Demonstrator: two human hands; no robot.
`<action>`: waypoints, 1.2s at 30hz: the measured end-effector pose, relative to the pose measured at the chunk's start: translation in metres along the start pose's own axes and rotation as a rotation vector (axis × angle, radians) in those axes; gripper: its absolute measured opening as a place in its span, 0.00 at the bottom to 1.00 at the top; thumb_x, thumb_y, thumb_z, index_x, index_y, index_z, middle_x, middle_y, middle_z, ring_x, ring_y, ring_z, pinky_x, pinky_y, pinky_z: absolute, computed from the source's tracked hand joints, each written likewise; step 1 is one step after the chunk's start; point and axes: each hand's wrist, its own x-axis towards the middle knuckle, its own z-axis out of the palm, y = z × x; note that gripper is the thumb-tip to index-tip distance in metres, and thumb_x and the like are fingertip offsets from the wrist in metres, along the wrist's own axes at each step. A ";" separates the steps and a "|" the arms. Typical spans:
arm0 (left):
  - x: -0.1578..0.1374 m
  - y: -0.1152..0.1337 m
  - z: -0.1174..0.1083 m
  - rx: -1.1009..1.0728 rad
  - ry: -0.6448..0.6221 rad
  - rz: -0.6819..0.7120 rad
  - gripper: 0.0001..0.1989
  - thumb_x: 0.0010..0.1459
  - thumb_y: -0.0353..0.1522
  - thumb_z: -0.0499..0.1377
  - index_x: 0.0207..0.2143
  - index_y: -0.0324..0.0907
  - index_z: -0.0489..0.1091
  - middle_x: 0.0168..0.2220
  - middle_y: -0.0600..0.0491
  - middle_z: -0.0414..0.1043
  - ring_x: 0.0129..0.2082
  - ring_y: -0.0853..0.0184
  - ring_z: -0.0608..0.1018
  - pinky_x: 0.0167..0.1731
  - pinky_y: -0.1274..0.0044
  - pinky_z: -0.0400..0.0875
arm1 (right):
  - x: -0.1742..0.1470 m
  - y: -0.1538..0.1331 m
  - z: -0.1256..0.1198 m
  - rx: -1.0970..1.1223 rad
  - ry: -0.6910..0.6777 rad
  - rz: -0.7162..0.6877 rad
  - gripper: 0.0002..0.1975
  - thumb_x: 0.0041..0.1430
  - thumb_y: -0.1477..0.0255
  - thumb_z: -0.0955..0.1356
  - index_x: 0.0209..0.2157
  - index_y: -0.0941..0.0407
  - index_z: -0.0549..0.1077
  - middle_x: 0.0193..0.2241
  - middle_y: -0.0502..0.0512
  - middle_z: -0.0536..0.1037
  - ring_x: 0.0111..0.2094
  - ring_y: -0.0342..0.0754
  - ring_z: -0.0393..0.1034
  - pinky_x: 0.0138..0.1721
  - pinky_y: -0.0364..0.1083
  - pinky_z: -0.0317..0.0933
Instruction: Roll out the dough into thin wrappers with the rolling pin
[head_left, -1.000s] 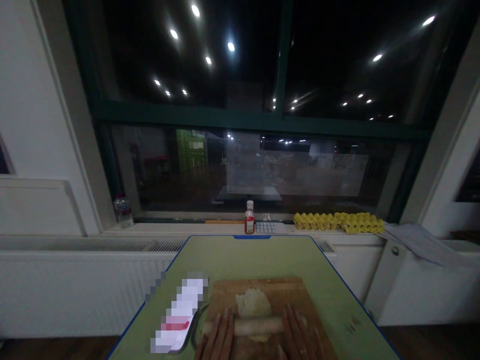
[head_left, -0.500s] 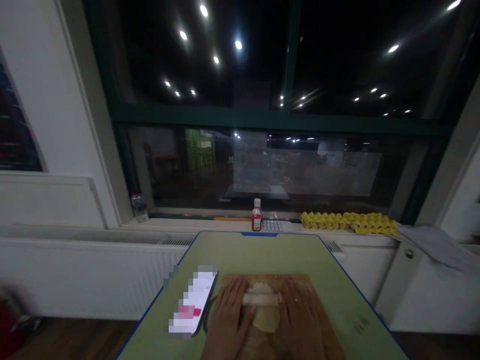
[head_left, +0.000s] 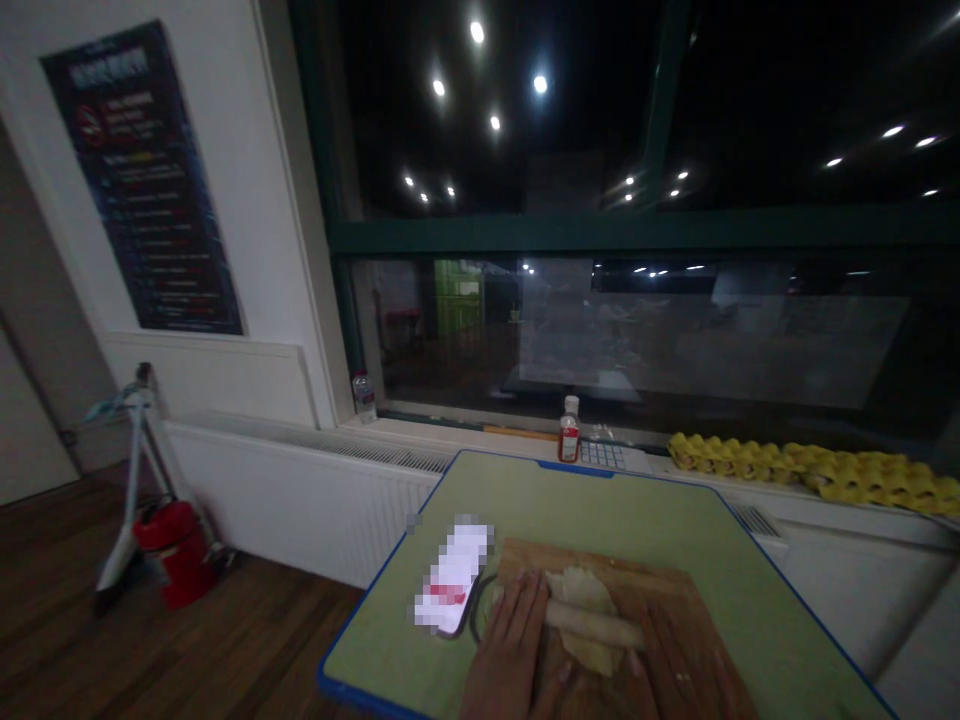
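Observation:
A pale rolling pin lies across a flattened piece of dough on a wooden board. My left hand is shut on the pin's left end, fingers laid over it and the thumb on the near side. On the right end, my right hand holds the pin the same way, somewhat blurred. Both palms hide the pin's ends. Dough shows on the far and near sides of the pin, which slants down to the right.
The board rests on a green, blue-edged table. A lit phone lies left of the board, beside a dark curved rim. Behind, the sill holds a red-labelled bottle and yellow egg trays. A red bucket stands on the floor.
The view has swung left, so the poster and red bucket now show. The rolling pin has gone from nearly level to slanted in view, with both hands still on it.

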 end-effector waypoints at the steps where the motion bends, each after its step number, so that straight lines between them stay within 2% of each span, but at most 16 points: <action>1: 0.006 0.000 -0.001 -0.007 0.004 -0.023 0.37 0.65 0.40 0.52 0.70 0.44 0.39 0.67 0.47 0.53 0.66 0.57 0.58 0.59 0.63 0.65 | 0.007 0.002 -0.002 0.006 -0.031 -0.043 0.25 0.67 0.65 0.57 0.65 0.48 0.60 0.50 0.58 0.77 0.53 0.57 0.71 0.58 0.60 0.53; 2: 0.013 0.000 -0.001 -0.012 0.005 -0.046 0.34 0.66 0.40 0.51 0.69 0.43 0.44 0.67 0.47 0.54 0.66 0.58 0.59 0.60 0.63 0.64 | 0.014 0.004 -0.002 0.004 -0.069 -0.082 0.25 0.67 0.65 0.57 0.64 0.49 0.61 0.50 0.58 0.77 0.53 0.56 0.70 0.59 0.59 0.52; 4: 0.026 -0.004 0.002 -0.023 0.005 -0.056 0.30 0.66 0.41 0.51 0.67 0.41 0.53 0.65 0.45 0.58 0.66 0.58 0.60 0.60 0.63 0.63 | 0.027 0.004 -0.002 -0.046 -0.111 -0.074 0.22 0.67 0.69 0.57 0.61 0.52 0.64 0.52 0.58 0.76 0.54 0.54 0.68 0.60 0.59 0.51; 7: 0.041 -0.012 0.013 -0.026 0.025 -0.070 0.28 0.64 0.42 0.53 0.63 0.39 0.60 0.63 0.45 0.63 0.65 0.56 0.62 0.60 0.60 0.62 | 0.040 0.000 0.003 -0.113 -0.194 -0.012 0.19 0.66 0.71 0.59 0.56 0.55 0.68 0.54 0.60 0.73 0.58 0.55 0.63 0.62 0.60 0.50; 9: 0.043 -0.015 0.020 -0.022 0.051 -0.071 0.27 0.65 0.41 0.52 0.63 0.39 0.60 0.63 0.46 0.63 0.64 0.57 0.62 0.60 0.60 0.62 | 0.042 -0.004 0.005 -0.127 -0.242 0.023 0.19 0.67 0.71 0.58 0.56 0.54 0.68 0.57 0.58 0.71 0.60 0.53 0.61 0.62 0.59 0.49; 12: 0.034 -0.016 0.023 -0.017 0.112 -0.044 0.29 0.64 0.41 0.53 0.65 0.43 0.57 0.63 0.48 0.63 0.65 0.58 0.62 0.61 0.62 0.62 | 0.037 -0.011 0.002 -0.127 -0.223 0.086 0.21 0.68 0.67 0.58 0.58 0.55 0.67 0.56 0.58 0.72 0.60 0.53 0.61 0.63 0.57 0.50; 17: 0.005 -0.009 0.003 -0.003 0.170 0.072 0.37 0.64 0.39 0.53 0.70 0.45 0.40 0.66 0.50 0.58 0.65 0.59 0.62 0.59 0.66 0.65 | 0.015 -0.018 -0.018 -0.141 -0.178 0.089 0.25 0.68 0.63 0.58 0.64 0.53 0.61 0.57 0.56 0.72 0.59 0.54 0.64 0.63 0.57 0.50; 21: -0.001 0.000 -0.008 0.007 0.126 0.064 0.37 0.65 0.38 0.51 0.70 0.44 0.36 0.67 0.50 0.56 0.66 0.60 0.59 0.59 0.67 0.65 | 0.011 -0.017 -0.031 -0.140 -0.218 0.029 0.27 0.67 0.62 0.58 0.65 0.53 0.59 0.59 0.55 0.70 0.59 0.53 0.64 0.63 0.55 0.49; 25: 0.017 -0.001 0.003 -0.021 0.090 -0.017 0.34 0.66 0.41 0.50 0.70 0.43 0.42 0.67 0.47 0.56 0.68 0.56 0.55 0.60 0.60 0.62 | 0.031 -0.015 -0.026 -0.137 -0.289 0.074 0.23 0.68 0.64 0.58 0.59 0.58 0.67 0.58 0.58 0.71 0.60 0.53 0.62 0.64 0.57 0.45; 28: 0.037 -0.009 0.015 -0.044 0.053 -0.042 0.30 0.65 0.43 0.50 0.66 0.40 0.53 0.64 0.45 0.60 0.66 0.56 0.58 0.62 0.59 0.59 | 0.050 -0.013 -0.014 -0.101 -0.362 0.144 0.20 0.69 0.68 0.56 0.56 0.57 0.70 0.55 0.58 0.73 0.59 0.52 0.63 0.64 0.58 0.46; 31: 0.051 -0.015 0.021 -0.050 0.034 -0.027 0.27 0.66 0.43 0.50 0.61 0.38 0.61 0.61 0.44 0.66 0.63 0.56 0.64 0.62 0.60 0.60 | 0.059 -0.012 -0.005 -0.079 -0.379 0.177 0.20 0.68 0.70 0.56 0.55 0.58 0.70 0.55 0.59 0.73 0.59 0.53 0.63 0.63 0.59 0.48; 34: 0.049 -0.014 0.017 -0.060 0.030 -0.031 0.26 0.65 0.43 0.51 0.60 0.40 0.62 0.60 0.46 0.67 0.62 0.57 0.66 0.62 0.60 0.60 | 0.054 -0.012 -0.008 -0.081 -0.373 0.154 0.20 0.68 0.69 0.57 0.56 0.58 0.69 0.57 0.59 0.72 0.60 0.53 0.62 0.63 0.59 0.49; 36: 0.039 -0.009 0.011 -0.065 0.038 -0.025 0.27 0.65 0.43 0.51 0.62 0.41 0.60 0.61 0.46 0.66 0.63 0.57 0.64 0.62 0.60 0.59 | 0.046 -0.014 -0.016 -0.093 -0.361 0.129 0.21 0.69 0.67 0.57 0.57 0.59 0.67 0.56 0.59 0.72 0.60 0.53 0.62 0.63 0.59 0.49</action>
